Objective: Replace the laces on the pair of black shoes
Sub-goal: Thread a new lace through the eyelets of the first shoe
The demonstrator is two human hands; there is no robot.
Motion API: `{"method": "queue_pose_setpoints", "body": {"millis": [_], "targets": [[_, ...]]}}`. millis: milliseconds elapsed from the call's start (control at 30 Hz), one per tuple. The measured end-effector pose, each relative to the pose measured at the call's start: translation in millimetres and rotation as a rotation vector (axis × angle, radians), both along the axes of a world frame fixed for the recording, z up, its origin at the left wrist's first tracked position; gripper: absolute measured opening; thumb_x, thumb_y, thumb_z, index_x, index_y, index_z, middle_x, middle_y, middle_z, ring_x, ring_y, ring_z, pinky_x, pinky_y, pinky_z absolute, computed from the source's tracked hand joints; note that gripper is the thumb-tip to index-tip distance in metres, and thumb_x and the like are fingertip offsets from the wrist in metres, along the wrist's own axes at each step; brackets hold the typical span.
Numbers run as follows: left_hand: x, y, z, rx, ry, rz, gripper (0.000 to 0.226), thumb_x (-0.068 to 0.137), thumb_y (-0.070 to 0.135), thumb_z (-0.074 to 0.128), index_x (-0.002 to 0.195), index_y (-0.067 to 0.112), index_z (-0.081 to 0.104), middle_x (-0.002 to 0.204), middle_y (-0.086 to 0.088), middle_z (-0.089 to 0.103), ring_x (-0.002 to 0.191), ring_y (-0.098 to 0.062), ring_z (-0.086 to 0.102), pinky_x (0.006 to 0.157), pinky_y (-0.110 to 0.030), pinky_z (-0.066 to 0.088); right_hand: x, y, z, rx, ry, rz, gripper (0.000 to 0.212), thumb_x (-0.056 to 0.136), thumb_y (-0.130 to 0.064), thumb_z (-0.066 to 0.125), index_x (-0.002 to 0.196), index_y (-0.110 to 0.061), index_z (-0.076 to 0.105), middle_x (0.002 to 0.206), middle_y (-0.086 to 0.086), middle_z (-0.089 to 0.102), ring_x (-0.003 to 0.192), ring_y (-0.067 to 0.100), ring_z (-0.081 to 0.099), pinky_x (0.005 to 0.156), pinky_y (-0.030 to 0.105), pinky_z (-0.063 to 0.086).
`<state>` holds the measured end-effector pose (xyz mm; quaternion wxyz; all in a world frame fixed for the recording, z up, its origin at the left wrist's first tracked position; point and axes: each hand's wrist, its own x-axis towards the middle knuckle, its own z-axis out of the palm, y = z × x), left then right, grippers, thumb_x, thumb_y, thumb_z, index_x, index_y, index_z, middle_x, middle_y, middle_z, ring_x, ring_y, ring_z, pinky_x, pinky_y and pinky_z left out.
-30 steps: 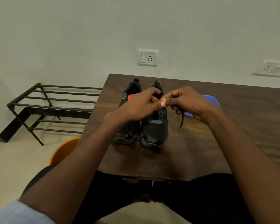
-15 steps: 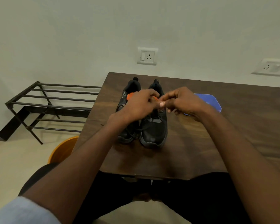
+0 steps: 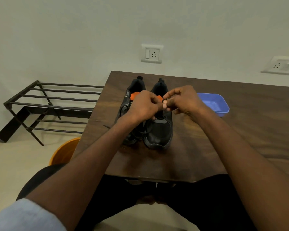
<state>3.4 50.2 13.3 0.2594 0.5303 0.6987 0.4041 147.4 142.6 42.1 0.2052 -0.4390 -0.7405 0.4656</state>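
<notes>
Here my left hand (image 3: 144,105) and my right hand (image 3: 183,100) meet above the lacing of the right-hand black shoe (image 3: 158,130), fingertips touching one another just over its orange tongue tab (image 3: 160,98). Both hands have fingers curled into a pinch; I think they hold the black lace between them, though the lace at the pinch itself is too thin and dark to make out. The shoe sits directly under my grip, toe toward me, flat on the dark wooden table (image 3: 240,130). The other black shoe (image 3: 132,97) stands touching it on the left, partly hidden by my left wrist, with a loose lace (image 3: 123,109) looping along its side. A blue tray (image 3: 215,104) lies just beyond my right hand. A metal rack (image 3: 48,104) stands on the floor left of the table, an orange bucket (image 3: 63,152) near its corner.
</notes>
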Motion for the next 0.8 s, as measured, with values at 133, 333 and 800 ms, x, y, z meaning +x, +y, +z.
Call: {"method": "queue_pose_setpoints", "body": {"millis": [133, 333, 800], "targets": [[-3.2, 1.5, -4.1, 0.041, -0.088, 0.122, 0.008, 0.095, 0.011, 0.072, 0.091, 0.005, 0.076, 0.078, -0.011, 0.076, 0.063, -0.015, 0.070, 0.064, -0.030, 0.062, -6.2, -1.5, -3.3, 0.007, -0.012, 0.042, 0.012, 0.098, -0.004, 0.066, 0.092, -0.012, 0.073, 0.083, 0.009, 0.078, 0.067, 0.015, 0.069, 0.052, 0.025, 0.049], [-1.8, 9.3, -16.6, 0.053, 0.224, 0.165, 0.024, 0.095, 0.008, 0.063, 0.074, 0.006, 0.075, 0.072, -0.009, 0.073, 0.070, -0.019, 0.071, 0.072, -0.035, 0.063, -15.6, 11.4, -29.6, 0.292, -0.275, -0.152, 0.020, 0.099, -0.026, 0.065, 0.086, -0.013, 0.072, 0.084, 0.010, 0.074, 0.081, 0.025, 0.072, 0.067, 0.039, 0.058], [8.6, 11.0, -32.1, 0.045, 0.478, 0.061, 0.015, 0.098, 0.021, 0.067, 0.106, 0.020, 0.080, 0.088, 0.004, 0.074, 0.068, -0.003, 0.058, 0.072, -0.022, 0.052, -11.4, 24.3, -39.0, -0.057, -0.264, -0.203, 0.029, 0.085, -0.030, 0.080, 0.098, -0.006, 0.071, 0.088, 0.011, 0.077, 0.068, 0.019, 0.077, 0.065, 0.039, 0.066]]}}
